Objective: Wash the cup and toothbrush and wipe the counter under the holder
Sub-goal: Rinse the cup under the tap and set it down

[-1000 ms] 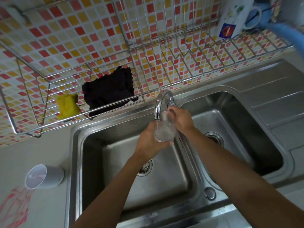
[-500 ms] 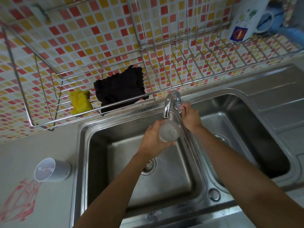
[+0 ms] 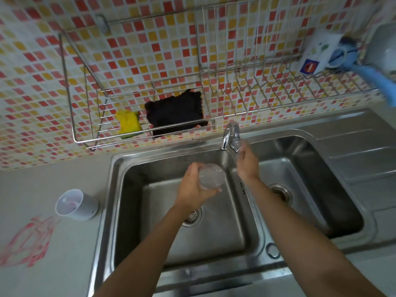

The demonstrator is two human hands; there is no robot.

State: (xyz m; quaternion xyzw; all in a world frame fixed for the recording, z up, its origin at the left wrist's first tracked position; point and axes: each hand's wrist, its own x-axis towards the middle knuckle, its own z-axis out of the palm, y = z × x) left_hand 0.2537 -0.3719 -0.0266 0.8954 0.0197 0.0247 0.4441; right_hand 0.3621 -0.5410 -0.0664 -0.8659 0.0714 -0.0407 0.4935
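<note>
Left hand (image 3: pixel 191 189) wraps its curled fingers and thumb around a clear cup (image 3: pixel 211 176), holding it tilted with the mouth facing up toward the camera. The cup is over the left basin of a steel double sink (image 3: pixel 104 213), just below the spout of a chrome faucet (image 3: pixel 225 139). The left forearm rises from the lower edge of the frame and crosses the basin above its drain strainer (image 3: pixel 192 216).

Right hand (image 3: pixel 246 162) reaches up along the divider between the basins, with its fingertips (image 3: pixel 242 145) at the faucet's handle. They are motion-blurred, so it cannot be told whether they clasp the handle or only touch it. The right arm stretches in from the lower right corner.

On the pale counter (image 3: pixel 42 181) left of the sink, well apart from both hands, a white holder (image 3: pixel 77 205) sits tipped with its opening toward the camera. Something pink inside is too small to identify. A red drawing (image 3: pixel 27 243) marks the counter nearby.

On the mosaic tile wall, a wire rack (image 3: pixel 150 139) holds a yellow sponge (image 3: pixel 128 124) beside a black cloth (image 3: pixel 175 113), with a white mug (image 3: pixel 319 54) at its far right.
</note>
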